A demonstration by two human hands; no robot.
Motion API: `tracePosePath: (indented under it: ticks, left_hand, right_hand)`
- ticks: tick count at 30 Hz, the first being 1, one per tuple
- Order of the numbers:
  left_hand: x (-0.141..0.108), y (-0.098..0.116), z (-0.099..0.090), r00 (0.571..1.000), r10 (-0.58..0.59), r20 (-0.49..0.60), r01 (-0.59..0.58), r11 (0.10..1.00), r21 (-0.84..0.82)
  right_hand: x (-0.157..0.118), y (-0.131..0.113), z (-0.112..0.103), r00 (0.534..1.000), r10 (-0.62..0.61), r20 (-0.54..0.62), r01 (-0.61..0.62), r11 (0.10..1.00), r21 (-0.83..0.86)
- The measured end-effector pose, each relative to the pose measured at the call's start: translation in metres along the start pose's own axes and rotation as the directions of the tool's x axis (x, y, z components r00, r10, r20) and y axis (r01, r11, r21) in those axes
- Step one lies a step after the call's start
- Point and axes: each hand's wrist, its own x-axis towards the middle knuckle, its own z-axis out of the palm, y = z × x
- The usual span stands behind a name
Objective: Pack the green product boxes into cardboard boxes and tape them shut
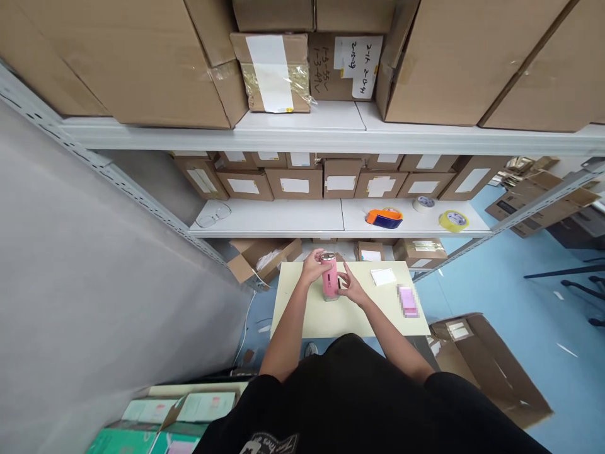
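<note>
A pink can-shaped cylinder [329,281] with a silvery top and dark print stands upright over the pale yellow tabletop [302,318]. Its base looks clear or greyish; I cannot tell whether it rests on the table. My left hand [312,267] is closed around its upper left side, thumb across the front. On its lower right side, my right hand [352,287] touches it with thumb and bent fingers, the index finger raised. A small dark mark or piece shows by the right fingertips. To the right lie a white card or packet [383,277] and a blurred pink-purple item [408,301].
Above the table, a white shelf [274,217] holds glasses [213,215], an orange-and-blue tape dispenser [384,218], tape rolls [454,220] and labelled cartons. An open carton [265,257] stands behind left; a large open box [486,366] is on the floor right. A wall borders the left.
</note>
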Motion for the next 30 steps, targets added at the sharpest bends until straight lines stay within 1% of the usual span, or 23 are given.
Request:
tracePosePath:
  ticks: [2, 4, 6, 9, 14, 17, 19, 21, 23, 25, 26, 27, 28, 29, 30]
  left_hand:
    - [-0.003, -0.011, -0.002, 1.0, -0.006, -0.024, 0.005, 1.0, -0.022]
    - [-0.005, -0.02, -0.002, 0.999, -0.017, -0.036, 0.016, 0.999, -0.034]
    - [-0.006, -0.028, -0.001, 0.998, -0.024, -0.052, 0.023, 0.999, -0.023]
    - [-0.008, -0.04, 0.003, 0.998, -0.01, -0.054, 0.012, 1.0, 0.022]
    - [-0.021, -0.064, 0.011, 1.0, 0.018, 0.004, -0.018, 0.999, 0.051]
    - [-0.03, -0.078, 0.018, 0.995, 0.048, 0.088, -0.067, 0.971, 0.227]
    - [-0.033, -0.086, 0.024, 0.985, 0.045, 0.164, -0.104, 0.922, 0.373]
    - [-0.035, -0.091, 0.029, 0.98, 0.013, 0.201, -0.11, 0.868, 0.484]
    - [-0.037, -0.095, 0.031, 0.978, -0.023, 0.207, -0.094, 0.839, 0.536]
    - [-0.039, -0.1, 0.027, 0.976, -0.014, 0.216, -0.101, 0.855, 0.509]
    - [-0.041, -0.103, 0.024, 0.978, 0.015, 0.207, -0.113, 0.875, 0.471]
    - [-0.042, -0.108, 0.02, 0.984, 0.05, 0.173, -0.12, 0.897, 0.425]
    - [-0.043, -0.113, 0.015, 0.991, 0.075, 0.107, -0.11, 0.92, 0.377]
    - [-0.044, -0.119, 0.01, 0.997, 0.07, 0.015, -0.071, 0.942, 0.327]
    - [-0.044, -0.125, 0.006, 0.997, 0.026, -0.078, -0.004, 0.963, 0.27]
  right_hand:
    - [0.006, 0.019, -0.005, 0.994, 0.098, -0.054, -0.101, 0.992, -0.071]
    - [0.012, 0.036, -0.004, 0.972, 0.188, -0.142, -0.212, 0.961, -0.176]
    - [0.016, 0.049, 0.001, 0.95, 0.227, -0.214, -0.282, 0.919, -0.277]
    - [0.02, 0.06, 0.012, 0.93, 0.234, -0.284, -0.329, 0.873, -0.36]
    - [0.016, 0.067, 0.02, 0.896, 0.27, -0.352, -0.389, 0.859, -0.333]
    - [0.015, 0.068, 0.02, 0.879, 0.301, -0.37, -0.415, 0.865, -0.283]
    - [0.014, 0.069, 0.02, 0.869, 0.316, -0.382, -0.427, 0.868, -0.253]
    - [0.014, 0.068, 0.02, 0.859, 0.324, -0.396, -0.435, 0.871, -0.23]
    - [0.014, 0.068, 0.021, 0.852, 0.327, -0.409, -0.437, 0.874, -0.211]
    - [0.013, 0.067, 0.02, 0.849, 0.328, -0.415, -0.434, 0.88, -0.193]
    - [0.013, 0.067, 0.02, 0.849, 0.328, -0.414, -0.431, 0.883, -0.185]
    - [0.013, 0.067, 0.02, 0.85, 0.328, -0.412, -0.428, 0.886, -0.176]
    - [0.012, 0.067, 0.02, 0.851, 0.33, -0.408, -0.425, 0.889, -0.168]
    - [0.012, 0.067, 0.021, 0.852, 0.331, -0.404, -0.422, 0.892, -0.159]
    - [0.012, 0.067, 0.022, 0.854, 0.333, -0.4, -0.419, 0.895, -0.151]
